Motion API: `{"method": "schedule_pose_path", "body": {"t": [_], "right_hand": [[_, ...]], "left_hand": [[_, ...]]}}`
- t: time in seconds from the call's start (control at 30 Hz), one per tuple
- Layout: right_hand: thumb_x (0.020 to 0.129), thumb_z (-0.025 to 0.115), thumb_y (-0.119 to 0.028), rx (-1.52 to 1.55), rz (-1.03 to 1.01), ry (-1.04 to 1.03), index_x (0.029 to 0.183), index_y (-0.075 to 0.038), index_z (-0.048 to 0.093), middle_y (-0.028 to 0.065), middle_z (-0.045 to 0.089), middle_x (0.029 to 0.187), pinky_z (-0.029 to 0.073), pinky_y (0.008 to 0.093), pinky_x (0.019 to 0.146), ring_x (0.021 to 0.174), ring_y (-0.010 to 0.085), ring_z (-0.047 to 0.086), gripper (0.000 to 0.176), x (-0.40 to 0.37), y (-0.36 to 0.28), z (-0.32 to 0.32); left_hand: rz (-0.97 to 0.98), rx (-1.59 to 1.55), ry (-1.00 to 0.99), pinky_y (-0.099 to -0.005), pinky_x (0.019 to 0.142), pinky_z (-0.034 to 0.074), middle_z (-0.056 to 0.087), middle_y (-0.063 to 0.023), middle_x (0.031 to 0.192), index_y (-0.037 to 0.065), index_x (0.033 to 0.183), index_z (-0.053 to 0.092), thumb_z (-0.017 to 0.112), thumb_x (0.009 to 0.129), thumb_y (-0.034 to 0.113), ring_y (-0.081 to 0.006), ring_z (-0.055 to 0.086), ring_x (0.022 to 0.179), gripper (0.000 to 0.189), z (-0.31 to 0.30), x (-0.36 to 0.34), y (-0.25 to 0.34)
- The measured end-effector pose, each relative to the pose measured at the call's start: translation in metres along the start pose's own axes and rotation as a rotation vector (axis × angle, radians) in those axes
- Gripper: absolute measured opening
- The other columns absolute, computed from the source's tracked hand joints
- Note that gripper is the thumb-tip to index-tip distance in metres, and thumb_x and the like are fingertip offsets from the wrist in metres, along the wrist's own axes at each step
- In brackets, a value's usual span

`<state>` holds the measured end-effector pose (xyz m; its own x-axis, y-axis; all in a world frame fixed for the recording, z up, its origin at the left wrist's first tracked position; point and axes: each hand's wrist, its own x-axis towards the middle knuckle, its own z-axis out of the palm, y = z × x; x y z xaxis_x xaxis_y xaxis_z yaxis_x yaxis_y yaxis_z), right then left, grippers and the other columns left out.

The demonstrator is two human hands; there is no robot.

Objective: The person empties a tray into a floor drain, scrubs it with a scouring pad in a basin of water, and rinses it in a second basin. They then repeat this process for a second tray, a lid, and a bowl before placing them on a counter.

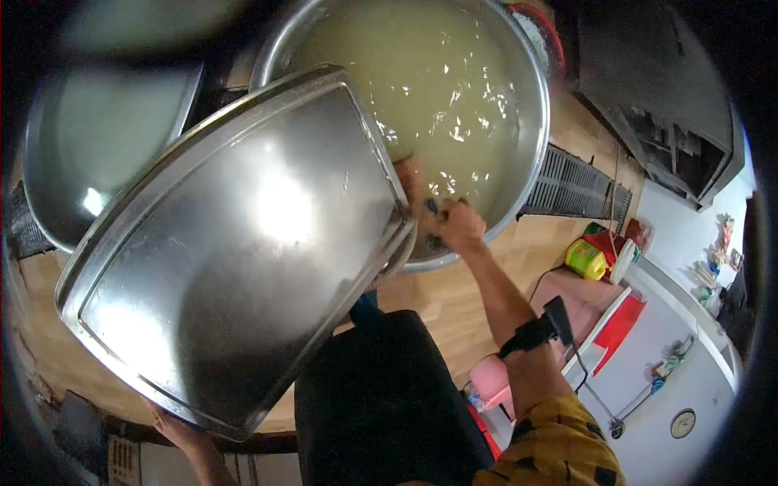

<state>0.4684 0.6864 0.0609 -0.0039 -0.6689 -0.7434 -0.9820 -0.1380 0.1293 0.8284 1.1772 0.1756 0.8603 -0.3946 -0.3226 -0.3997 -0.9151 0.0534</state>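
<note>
Over big basin, far centre: tray (235, 251) is held tilted, its far-right corner on the basin rim (541, 121), likely so runoff falls back in.
Tray: large steel sheet with a raised lip, wet and shiny, with nothing on it; spans from near left to the rim.
Right hand: right hand (454, 225) is at the tray's far-right edge, fingers curled tight on it, steadying that corner. A small dark bit sits between the fingers; cannot tell what.
Left hand: left hand (174, 425) is under the near edge, mostly hidden, fingers wrapped beneath to carry the weight.
Water: cloudy yellowish water (421, 73) fills the basin, surface rippled.
Second basin: second basin (49, 211) is far left, partly behind the tray, also holding liquid.
Forearm: black wrist strap (531, 332) above a yellow patterned sleeve.
Surface: wood boards (454, 300) under the basins.
Near centre: dark apron (381, 397) below the tray.
</note>
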Motion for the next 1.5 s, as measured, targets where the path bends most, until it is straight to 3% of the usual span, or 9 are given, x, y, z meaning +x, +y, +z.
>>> {"method": "schedule_pose_path", "body": {"t": [0.2, 0.33, 0.43, 0.6, 0.67, 0.77, 0.9, 1.2, 1.5], "right_hand": [[0.076, 0.059, -0.023, 0.163, -0.015, 0.67, 0.097, -0.012, 0.065, 0.0192, 0.058, 0.098, 0.046, 0.0447, 0.081, 0.094, 0.0352, 0.057, 0.024, 0.085, 0.074, 0.064], [0.075, 0.057, -0.01, -0.358, -0.404, 0.355, 0.096, -0.005, 0.066, 0.018, 0.063, 0.095, 0.048, 0.0384, 0.078, 0.084, 0.0314, 0.06, 0.023, 0.096, 0.081, 0.123], [0.073, 0.055, -0.002, 0.986, -0.019, 0.028, 0.096, -0.001, 0.065, 0.0136, 0.064, 0.092, 0.048, 0.0307, 0.078, 0.081, 0.0228, 0.061, 0.026, 0.053, 0.027, 0.077], [0.074, 0.058, -0.001, 0.851, -0.781, 0.213, 0.106, -0.007, 0.062, 0.009, 0.057, 0.104, 0.047, 0.031, 0.082, 0.092, 0.0175, 0.057, 0.033, -0.05, -0.108, 0.006], [0.073, 0.069, -0.014, 0.805, -1.072, 0.298, 0.109, -0.015, 0.061, 0.0112, 0.05, 0.109, 0.05, 0.0366, 0.076, 0.087, 0.023, 0.056, 0.037, -0.093, -0.185, 0.0], [0.075, 0.064, -0.018, 0.585, -1.387, 0.676, 0.099, -0.016, 0.061, 0.0116, 0.048, 0.108, 0.045, 0.0409, 0.075, 0.09, 0.0249, 0.052, 0.024, -0.113, -0.276, -0.002], [0.074, 0.054, -0.019, 0.292, -0.955, 1.008, 0.076, -0.011, 0.06, 0.0094, 0.056, 0.076, 0.039, 0.0376, 0.074, 0.081, 0.025, 0.051, 0.01, 0.002, -0.317, -0.031], [0.081, 0.051, -0.028, 0.185, -0.429, 0.462, 0.083, -0.006, 0.067, 0.0133, 0.064, 0.081, 0.046, 0.0382, 0.07, 0.078, 0.0249, 0.061, 0.027, 0.199, -0.201, -0.07], [0.073, 0.064, -0.019, 0.557, -1.254, 0.582, 0.084, -0.011, 0.066, 0.0087, 0.056, 0.078, 0.044, 0.038, 0.076, 0.081, 0.0246, 0.055, 0.014, -0.078, -0.396, -0.001]], "left_hand": [[0.039, 0.132, -0.058, -0.0424, 0.091, 0.035, 0.053, -0.0211, 0.12, -0.007, 0.121, 0.044, 0.063, 0.073, 0.031, -0.0343, 0.05, 0.109, 0.064, 0.003, -0.001, -0.045], [-0.172, -0.45, 0.001, -0.0425, 0.088, 0.04, 0.053, -0.0231, 0.118, -0.007, 0.121, 0.045, 0.064, 0.073, 0.027, -0.0354, 0.054, 0.105, 0.062, 0.016, 0.008, -0.026], [0.109, -0.336, 0.001, -0.042, 0.077, 0.047, 0.054, -0.024, 0.115, -0.006, 0.121, 0.044, 0.061, 0.077, 0.028, -0.0339, 0.059, 0.094, 0.059, 0.017, 0.011, -0.02], [-0.563, -0.82, 0.152, -0.0356, 0.076, 0.047, 0.055, -0.0132, 0.099, -0.002, 0.121, 0.046, 0.029, 0.096, 0.04, -0.0228, 0.055, 0.093, 0.051, 0.006, 0.015, 0.067], [-0.258, -0.819, 0.021, -0.0368, 0.074, 0.046, 0.053, -0.0128, 0.096, -0.003, 0.121, 0.045, 0.026, 0.098, 0.037, -0.0228, 0.053, 0.093, 0.05, 0.024, 0.01, 0.024], [-0.594, -1.289, 0.066, -0.0356, 0.073, 0.045, 0.055, -0.0127, 0.095, -0.004, 0.115, 0.048, 0.027, 0.098, 0.032, -0.0226, 0.053, 0.089, 0.044, 0.027, 0.012, 0.025], [-0.458, -1.163, 0.034, -0.0359, 0.074, 0.046, 0.057, -0.0133, 0.097, -0.002, 0.103, 0.052, 0.033, 0.098, 0.034, -0.0197, 0.054, 0.086, 0.041, 0.03, 0.013, 0.021], [-0.736, -1.379, 0.175, -0.0257, 0.061, 0.04, 0.056, 0.0002, 0.071, 0.0, 0.085, 0.061, 0.058, 0.089, 0.03, -0.0077, 0.047, 0.065, 0.031, 0.051, 0.057, 0.113], [-0.632, -1.515, 0.013, -0.0223, 0.059, 0.039, 0.056, 0.0023, 0.071, 0.001, 0.08, 0.062, 0.056, 0.09, 0.034, -0.0058, 0.046, 0.063, 0.035, 0.052, 0.06, 0.12]]}}
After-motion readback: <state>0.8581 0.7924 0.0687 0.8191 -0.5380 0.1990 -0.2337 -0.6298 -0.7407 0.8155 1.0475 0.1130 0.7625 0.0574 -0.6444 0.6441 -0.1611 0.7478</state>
